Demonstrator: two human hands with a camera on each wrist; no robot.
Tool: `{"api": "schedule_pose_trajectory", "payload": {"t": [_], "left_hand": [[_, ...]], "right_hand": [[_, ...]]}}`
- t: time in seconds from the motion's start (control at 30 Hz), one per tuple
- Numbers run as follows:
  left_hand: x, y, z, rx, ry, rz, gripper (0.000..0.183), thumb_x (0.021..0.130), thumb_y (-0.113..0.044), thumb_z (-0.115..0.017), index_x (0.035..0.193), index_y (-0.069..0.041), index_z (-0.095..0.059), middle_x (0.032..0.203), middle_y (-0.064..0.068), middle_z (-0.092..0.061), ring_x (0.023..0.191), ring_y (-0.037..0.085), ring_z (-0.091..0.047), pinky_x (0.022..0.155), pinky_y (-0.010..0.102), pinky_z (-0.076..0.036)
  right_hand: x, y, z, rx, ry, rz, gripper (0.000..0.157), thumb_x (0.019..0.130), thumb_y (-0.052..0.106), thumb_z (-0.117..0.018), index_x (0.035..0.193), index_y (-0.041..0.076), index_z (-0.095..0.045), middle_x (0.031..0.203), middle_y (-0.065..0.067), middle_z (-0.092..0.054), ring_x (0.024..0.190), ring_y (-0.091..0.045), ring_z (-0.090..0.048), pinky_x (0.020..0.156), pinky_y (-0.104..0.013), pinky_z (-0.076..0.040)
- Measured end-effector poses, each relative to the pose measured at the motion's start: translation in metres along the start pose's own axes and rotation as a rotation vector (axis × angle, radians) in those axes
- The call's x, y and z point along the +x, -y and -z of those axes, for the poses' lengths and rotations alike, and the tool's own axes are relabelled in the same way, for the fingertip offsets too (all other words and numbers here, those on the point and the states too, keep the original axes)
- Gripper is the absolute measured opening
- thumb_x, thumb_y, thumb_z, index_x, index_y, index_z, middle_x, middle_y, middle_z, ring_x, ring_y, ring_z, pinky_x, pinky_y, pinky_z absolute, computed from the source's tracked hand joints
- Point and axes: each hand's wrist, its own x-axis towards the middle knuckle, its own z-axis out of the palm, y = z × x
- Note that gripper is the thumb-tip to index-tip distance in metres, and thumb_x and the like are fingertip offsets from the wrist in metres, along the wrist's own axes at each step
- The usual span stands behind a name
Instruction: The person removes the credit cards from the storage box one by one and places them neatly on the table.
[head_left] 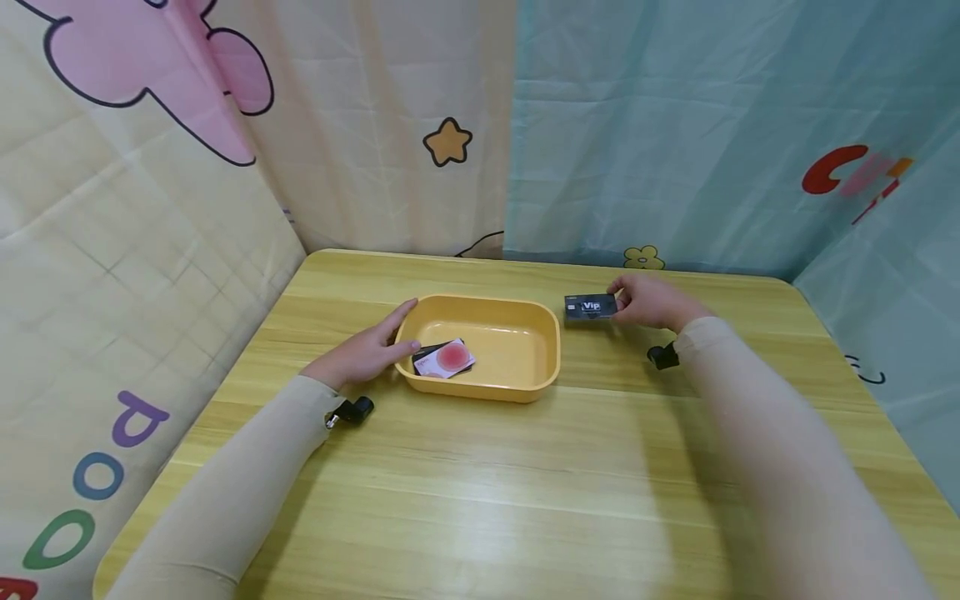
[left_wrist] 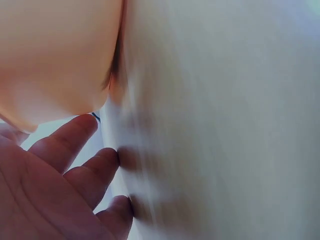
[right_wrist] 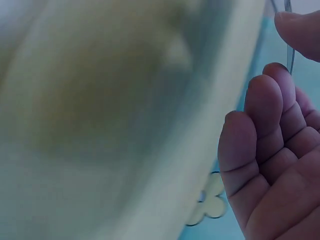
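- The right hand [head_left: 651, 302] pinches a black bank-style card marked "Vip" [head_left: 588, 307] by its right end, thumb and fingers drawn close together on it; the printed face, with a pale chip mark near its left end, shows in the head view
- That card is to the right of the yellow plastic tray [head_left: 517, 350], near its right wall and outside it; whether its lower edge touches the wooden tabletop [head_left: 465, 483] I cannot tell
- In the right wrist view the card appears nearly edge-on, as a thin strip between thumb and fingertips; the other fingers lie side by side, slightly bent
- The left hand [head_left: 366, 354] is at the tray's left end, its thumb and fingers spread wide; the thumb reaches over the rim, while the other fingers lie along the outside; in the left wrist view several fingertips are close to the tabletop
- Inside the tray, towards its left end, a white card with a red circle [head_left: 452, 357] lies askew over a dark card [head_left: 422, 351], of which the edges and a corner show
- Behind the table hang a beige curtain with an orange star [head_left: 447, 143] and a blue curtain [head_left: 645, 150] with a yellow flower [head_left: 643, 257] low down
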Motion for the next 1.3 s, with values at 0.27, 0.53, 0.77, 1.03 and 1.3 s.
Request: {"api": "schedule_pose_trajectory", "payload": {"t": [0.27,0.53,0.77,1.03,1.3], "left_hand": [[0.000,0.002,0.000,-0.020,0.005,0.008,0.082,0.108,-0.050,-0.054,0.170,-0.039,-0.001,0.178,0.010,-0.012,0.160,0.044,-0.024,0.128,0.065,-0.020],[0.000,0.001,0.000,-0.016,0.002,0.010,0.084,0.107,-0.051,-0.055,0.171,-0.036,-0.002,0.178,0.010,-0.014,0.160,0.043,-0.024,0.128,0.065,-0.020],[-0.001,0.000,0.000,-0.007,0.008,0.022,0.084,0.108,-0.053,-0.053,0.170,-0.038,0.001,0.178,0.010,-0.012,0.161,0.044,-0.022,0.128,0.065,-0.019],[-0.002,-0.001,-0.001,-0.023,0.019,0.019,0.085,0.108,-0.052,-0.053,0.170,-0.038,0.002,0.178,0.011,-0.011,0.160,0.044,-0.022,0.128,0.066,-0.019],[-0.002,0.000,-0.001,-0.041,0.029,0.017,0.086,0.108,-0.051,-0.054,0.170,-0.036,0.003,0.178,0.012,-0.011,0.160,0.044,-0.023,0.128,0.066,-0.018]], "right_hand": [[0.000,-0.017,-0.011,0.011,0.019,-0.017,0.056,0.089,0.014,-0.077,0.136,-0.007,-0.053,0.095,-0.011,-0.066,0.084,-0.022,-0.057,0.071,-0.033,-0.046],[-0.002,-0.022,-0.016,-0.018,0.035,-0.034,0.059,0.087,0.018,-0.079,0.135,-0.006,-0.055,0.099,-0.012,-0.065,0.085,-0.022,-0.058,0.072,-0.032,-0.045],[-0.001,-0.021,-0.018,-0.047,0.054,-0.057,0.061,0.086,0.020,-0.080,0.136,-0.005,-0.056,0.110,-0.018,-0.065,0.096,-0.027,-0.059,0.081,-0.035,-0.046],[0.000,-0.020,-0.021,-0.039,0.061,-0.079,0.062,0.087,0.020,-0.080,0.138,-0.005,-0.055,0.116,-0.021,-0.064,0.098,-0.028,-0.058,0.085,-0.038,-0.047],[0.000,-0.021,-0.023,-0.032,0.062,-0.098,0.060,0.088,0.021,-0.080,0.137,-0.002,-0.054,0.112,-0.017,-0.063,0.096,-0.027,-0.058,0.083,-0.036,-0.045]]}}
